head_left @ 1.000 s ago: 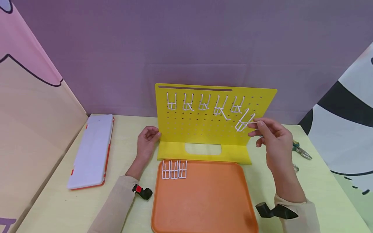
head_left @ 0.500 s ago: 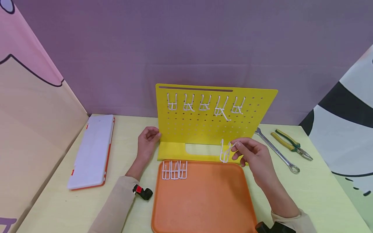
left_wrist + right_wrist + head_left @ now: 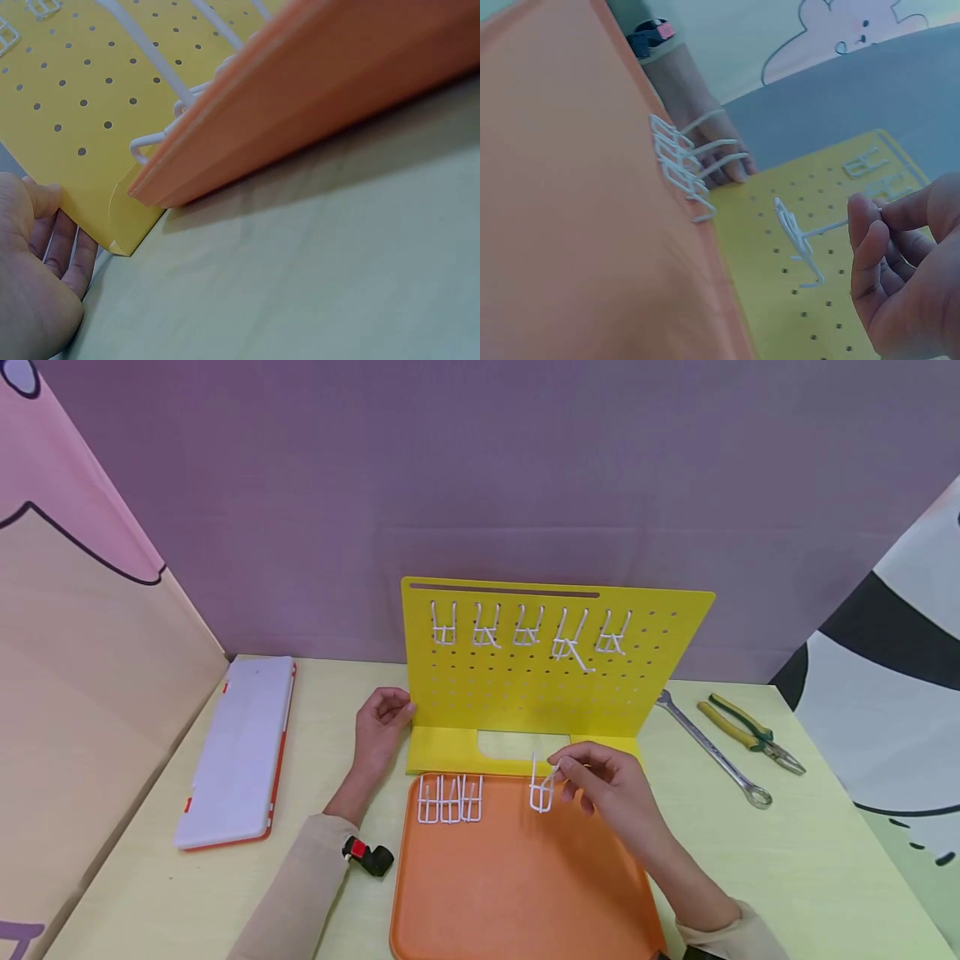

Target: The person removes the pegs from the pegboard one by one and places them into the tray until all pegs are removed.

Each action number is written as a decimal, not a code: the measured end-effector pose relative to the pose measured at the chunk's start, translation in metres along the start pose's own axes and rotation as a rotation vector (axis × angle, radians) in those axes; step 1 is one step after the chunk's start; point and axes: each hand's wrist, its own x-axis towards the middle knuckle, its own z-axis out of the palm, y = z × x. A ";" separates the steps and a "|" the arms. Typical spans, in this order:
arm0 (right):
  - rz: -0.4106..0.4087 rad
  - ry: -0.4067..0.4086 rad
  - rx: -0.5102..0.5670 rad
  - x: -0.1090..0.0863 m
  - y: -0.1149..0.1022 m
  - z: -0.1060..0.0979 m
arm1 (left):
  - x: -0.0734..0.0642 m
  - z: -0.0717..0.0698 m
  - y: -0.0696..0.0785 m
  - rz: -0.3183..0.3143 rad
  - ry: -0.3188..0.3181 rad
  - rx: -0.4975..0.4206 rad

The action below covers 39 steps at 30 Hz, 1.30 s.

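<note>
My right hand (image 3: 611,789) pinches a white wire pegboard hook (image 3: 540,797) by its prong, over the far right part of the orange tray (image 3: 517,877). In the right wrist view the same hook (image 3: 791,229) juts out from the thumb and fingertips. A yellow pegboard (image 3: 517,702) stands behind the tray, and several white hooks (image 3: 527,631) hang in its upper rows. At its left edge my left hand (image 3: 378,731) holds the board, with the thumb at the front, as the left wrist view shows. Three more white hooks (image 3: 450,800) lie side by side at the tray's far left corner.
A combination wrench (image 3: 716,750) and green-handled pliers (image 3: 750,732) lie on the table right of the pegboard. To the left lies a flat white case (image 3: 238,752) with red edging. A purple cloth backdrop (image 3: 525,485) rises behind the table.
My right hand has come down and left from the lower right of the pegboard to above the tray, carrying the hook. The left hand stays at the board's edge.
</note>
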 end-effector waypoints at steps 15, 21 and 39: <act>0.028 -0.120 -0.022 -0.003 0.016 0.029 | -0.001 -0.001 -0.001 -0.003 -0.005 0.003; 0.026 -0.143 -0.030 0.000 0.016 0.035 | 0.000 -0.001 -0.002 -0.005 -0.005 0.017; 0.000 -0.179 -0.054 0.015 0.034 0.049 | 0.000 0.000 0.000 -0.013 0.005 0.030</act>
